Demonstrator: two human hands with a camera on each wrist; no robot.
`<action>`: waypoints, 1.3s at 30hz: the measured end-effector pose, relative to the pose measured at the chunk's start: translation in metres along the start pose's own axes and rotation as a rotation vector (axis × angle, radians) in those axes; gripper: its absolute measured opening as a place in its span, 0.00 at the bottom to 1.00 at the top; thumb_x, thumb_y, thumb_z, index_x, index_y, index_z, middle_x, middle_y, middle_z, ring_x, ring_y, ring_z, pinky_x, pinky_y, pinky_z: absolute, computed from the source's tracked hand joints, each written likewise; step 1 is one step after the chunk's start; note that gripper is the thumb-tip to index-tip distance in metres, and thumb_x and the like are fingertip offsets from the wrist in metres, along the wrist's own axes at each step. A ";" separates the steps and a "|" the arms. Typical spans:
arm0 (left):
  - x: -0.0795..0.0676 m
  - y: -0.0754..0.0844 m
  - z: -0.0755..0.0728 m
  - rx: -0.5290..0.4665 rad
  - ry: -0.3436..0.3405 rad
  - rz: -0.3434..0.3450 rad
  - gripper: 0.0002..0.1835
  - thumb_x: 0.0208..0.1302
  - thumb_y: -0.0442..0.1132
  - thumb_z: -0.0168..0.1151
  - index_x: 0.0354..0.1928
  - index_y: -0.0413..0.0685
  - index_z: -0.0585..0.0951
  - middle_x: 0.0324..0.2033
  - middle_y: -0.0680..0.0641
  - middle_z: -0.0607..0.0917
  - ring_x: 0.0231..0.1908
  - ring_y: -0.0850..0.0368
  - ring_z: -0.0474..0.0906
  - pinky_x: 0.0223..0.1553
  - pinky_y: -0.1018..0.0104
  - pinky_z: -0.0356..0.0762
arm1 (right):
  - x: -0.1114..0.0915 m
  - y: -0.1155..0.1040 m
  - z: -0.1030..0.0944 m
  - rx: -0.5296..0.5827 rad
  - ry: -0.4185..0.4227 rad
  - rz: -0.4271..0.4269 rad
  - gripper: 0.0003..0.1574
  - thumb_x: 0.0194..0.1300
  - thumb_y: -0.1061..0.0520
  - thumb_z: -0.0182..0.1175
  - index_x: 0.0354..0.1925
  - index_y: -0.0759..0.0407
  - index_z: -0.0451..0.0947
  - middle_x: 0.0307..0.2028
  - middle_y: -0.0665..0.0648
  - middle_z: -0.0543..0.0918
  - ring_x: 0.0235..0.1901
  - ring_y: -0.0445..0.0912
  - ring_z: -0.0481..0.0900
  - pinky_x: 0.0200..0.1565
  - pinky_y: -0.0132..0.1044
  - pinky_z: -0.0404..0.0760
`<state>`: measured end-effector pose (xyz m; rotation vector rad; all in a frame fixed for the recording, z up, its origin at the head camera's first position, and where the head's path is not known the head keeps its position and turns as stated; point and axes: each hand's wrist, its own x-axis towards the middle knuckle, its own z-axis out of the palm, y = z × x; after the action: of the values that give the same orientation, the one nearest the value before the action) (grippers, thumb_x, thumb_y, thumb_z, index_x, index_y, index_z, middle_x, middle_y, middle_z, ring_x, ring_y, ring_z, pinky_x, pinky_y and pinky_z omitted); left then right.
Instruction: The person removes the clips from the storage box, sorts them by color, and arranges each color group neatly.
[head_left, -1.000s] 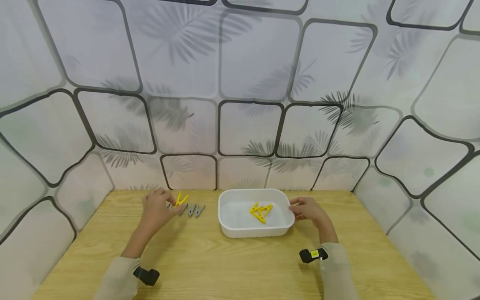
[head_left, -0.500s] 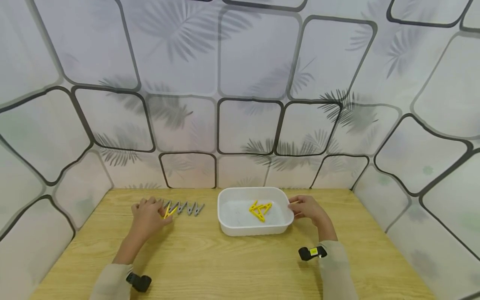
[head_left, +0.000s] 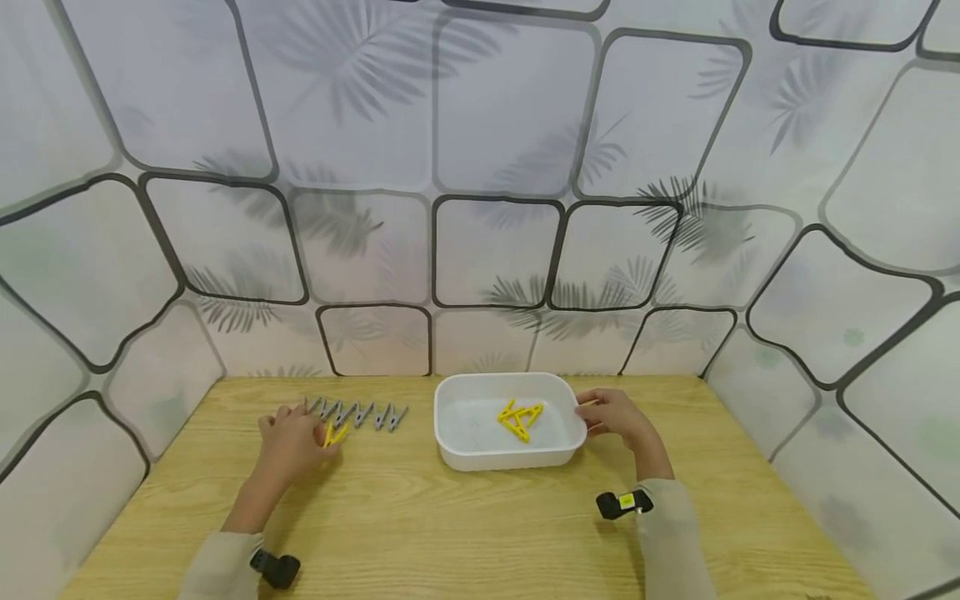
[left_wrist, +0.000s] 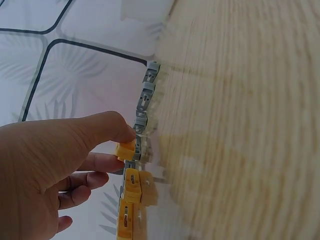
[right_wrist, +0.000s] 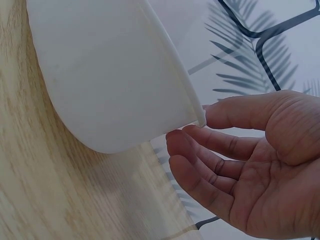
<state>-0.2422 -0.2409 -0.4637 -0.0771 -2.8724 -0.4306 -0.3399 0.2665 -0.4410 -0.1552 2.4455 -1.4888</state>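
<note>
My left hand pinches a yellow clothespin between thumb and forefinger, low at the table beside a row of grey clothespins. Two more yellow clothespins stand in line with it in the left wrist view; my hand hides them from the head view. At the middle of the table is a white plastic tub with several yellow clothespins lying together inside. My right hand grips the tub's right end, thumb at the rim and fingers below it.
The wooden table meets a patterned curtain along its back edge, and more curtain hangs at both sides. Dark wrist cameras are strapped over both sleeves.
My left hand has carried the yellow clothespin left and down toward the table, uncovering more of the grey row. The right hand keeps its hold on the tub.
</note>
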 end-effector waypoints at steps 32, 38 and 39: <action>-0.003 -0.001 0.001 0.024 -0.005 0.010 0.20 0.50 0.52 0.77 0.18 0.50 0.77 0.32 0.43 0.80 0.37 0.42 0.70 0.46 0.35 0.59 | -0.001 -0.001 0.000 0.004 -0.003 0.004 0.25 0.72 0.61 0.59 0.60 0.77 0.73 0.41 0.62 0.88 0.34 0.43 0.85 0.41 0.41 0.87; -0.002 0.000 -0.001 0.021 0.013 0.007 0.18 0.53 0.51 0.76 0.19 0.50 0.78 0.32 0.43 0.80 0.38 0.41 0.70 0.48 0.32 0.59 | -0.002 -0.002 0.000 0.008 -0.006 0.007 0.25 0.72 0.61 0.58 0.60 0.78 0.72 0.41 0.64 0.88 0.34 0.42 0.85 0.40 0.40 0.87; -0.002 0.000 -0.001 0.022 0.017 0.008 0.18 0.54 0.51 0.75 0.20 0.50 0.79 0.32 0.43 0.79 0.38 0.41 0.70 0.48 0.32 0.59 | -0.002 -0.002 0.000 0.012 -0.004 0.009 0.25 0.72 0.61 0.58 0.60 0.78 0.72 0.41 0.64 0.88 0.34 0.42 0.85 0.40 0.40 0.87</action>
<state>-0.2396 -0.2408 -0.4635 -0.0809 -2.8588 -0.3962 -0.3382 0.2657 -0.4388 -0.1441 2.4310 -1.4975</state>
